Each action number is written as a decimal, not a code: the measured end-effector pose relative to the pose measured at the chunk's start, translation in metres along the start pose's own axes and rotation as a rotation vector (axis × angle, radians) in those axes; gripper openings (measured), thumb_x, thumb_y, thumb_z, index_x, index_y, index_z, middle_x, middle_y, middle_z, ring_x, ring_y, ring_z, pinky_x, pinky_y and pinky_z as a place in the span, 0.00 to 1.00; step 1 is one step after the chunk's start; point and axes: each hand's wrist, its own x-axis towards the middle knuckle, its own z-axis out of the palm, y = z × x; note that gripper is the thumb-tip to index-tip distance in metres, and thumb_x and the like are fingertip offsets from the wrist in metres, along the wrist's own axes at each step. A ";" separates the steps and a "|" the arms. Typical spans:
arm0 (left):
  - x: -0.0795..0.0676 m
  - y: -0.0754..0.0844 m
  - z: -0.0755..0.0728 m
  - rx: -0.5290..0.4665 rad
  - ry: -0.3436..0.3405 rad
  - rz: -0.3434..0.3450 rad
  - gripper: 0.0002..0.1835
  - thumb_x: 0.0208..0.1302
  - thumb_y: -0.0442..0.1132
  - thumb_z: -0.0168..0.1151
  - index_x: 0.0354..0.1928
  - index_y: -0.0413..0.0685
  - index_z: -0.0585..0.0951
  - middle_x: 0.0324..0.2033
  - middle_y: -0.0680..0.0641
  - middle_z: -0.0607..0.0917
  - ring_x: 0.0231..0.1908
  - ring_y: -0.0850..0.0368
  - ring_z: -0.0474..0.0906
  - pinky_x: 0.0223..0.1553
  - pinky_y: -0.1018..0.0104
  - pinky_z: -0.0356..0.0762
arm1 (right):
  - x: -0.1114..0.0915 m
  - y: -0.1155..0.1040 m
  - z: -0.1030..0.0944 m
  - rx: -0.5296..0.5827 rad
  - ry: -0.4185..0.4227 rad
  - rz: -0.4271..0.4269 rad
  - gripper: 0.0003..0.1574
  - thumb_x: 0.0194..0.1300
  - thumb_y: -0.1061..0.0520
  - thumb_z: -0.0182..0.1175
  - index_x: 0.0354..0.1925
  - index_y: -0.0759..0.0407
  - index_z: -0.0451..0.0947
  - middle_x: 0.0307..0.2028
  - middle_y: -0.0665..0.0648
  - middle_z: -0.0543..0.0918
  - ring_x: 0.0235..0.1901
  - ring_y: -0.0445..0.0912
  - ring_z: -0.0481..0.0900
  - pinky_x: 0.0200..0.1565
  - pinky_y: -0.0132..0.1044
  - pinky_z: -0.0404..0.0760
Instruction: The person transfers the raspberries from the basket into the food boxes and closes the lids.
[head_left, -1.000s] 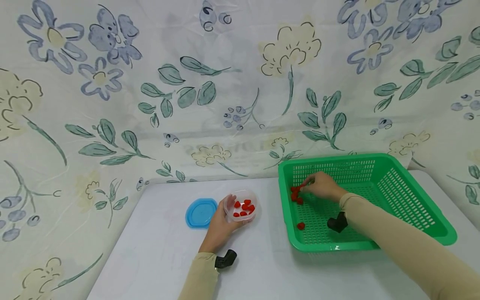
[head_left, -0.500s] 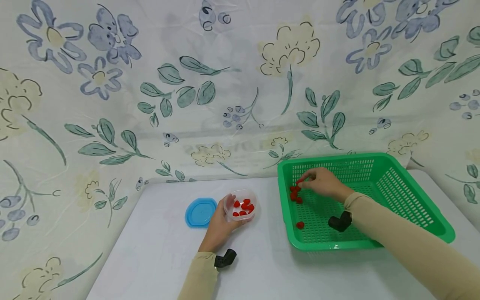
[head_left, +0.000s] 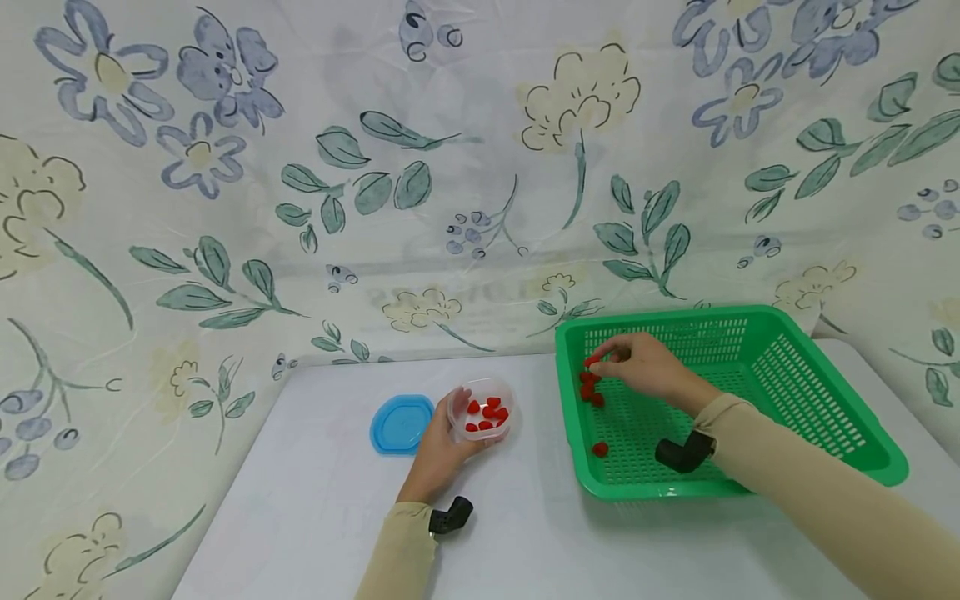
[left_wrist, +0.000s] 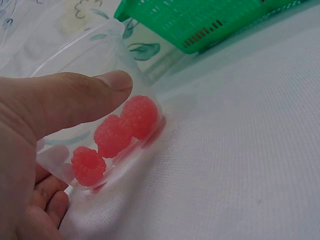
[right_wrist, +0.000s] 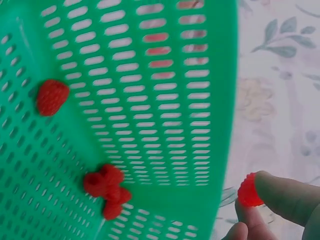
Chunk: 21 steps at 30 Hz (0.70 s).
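Observation:
My left hand [head_left: 437, 460] grips a small clear plastic container [head_left: 486, 389] on the white table. Several red raspberries [left_wrist: 113, 136] lie in its bottom, and in the left wrist view my thumb presses against its side. Over the left end of a green basket [head_left: 720, 492], my right hand [head_left: 651, 365] pinches one raspberry [right_wrist: 249, 191] between thumb and fingers. The right wrist view shows this berry raised beside the basket's rim. Below it, a cluster of raspberries [right_wrist: 109, 187] sits in the basket's corner, with a single raspberry [right_wrist: 52, 97] apart near the front.
A blue lid [head_left: 402, 425] lies on the table just left of the container. Behind the table hangs a white cloth [head_left: 450, 275] with flower and leaf prints. The basket's slotted walls stand high around the berries.
My right hand has lifted a raspberry off the cluster in the basket, moving slightly up and to the left. My left hand and the container have stayed in place.

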 end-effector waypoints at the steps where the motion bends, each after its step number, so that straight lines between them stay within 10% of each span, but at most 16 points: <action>1: 0.000 0.000 0.000 -0.003 -0.001 0.000 0.52 0.52 0.43 0.80 0.76 0.53 0.60 0.71 0.49 0.69 0.71 0.45 0.61 0.61 0.45 0.75 | -0.002 -0.002 0.000 -0.002 0.003 -0.005 0.23 0.70 0.48 0.63 0.56 0.61 0.80 0.42 0.59 0.79 0.40 0.52 0.73 0.37 0.42 0.74; 21: 0.002 -0.003 -0.001 -0.011 -0.004 -0.001 0.52 0.52 0.45 0.80 0.76 0.52 0.60 0.70 0.48 0.70 0.70 0.44 0.62 0.61 0.45 0.75 | -0.032 -0.025 0.017 0.106 0.007 -0.079 0.14 0.68 0.52 0.66 0.49 0.57 0.84 0.33 0.57 0.80 0.32 0.48 0.77 0.30 0.38 0.72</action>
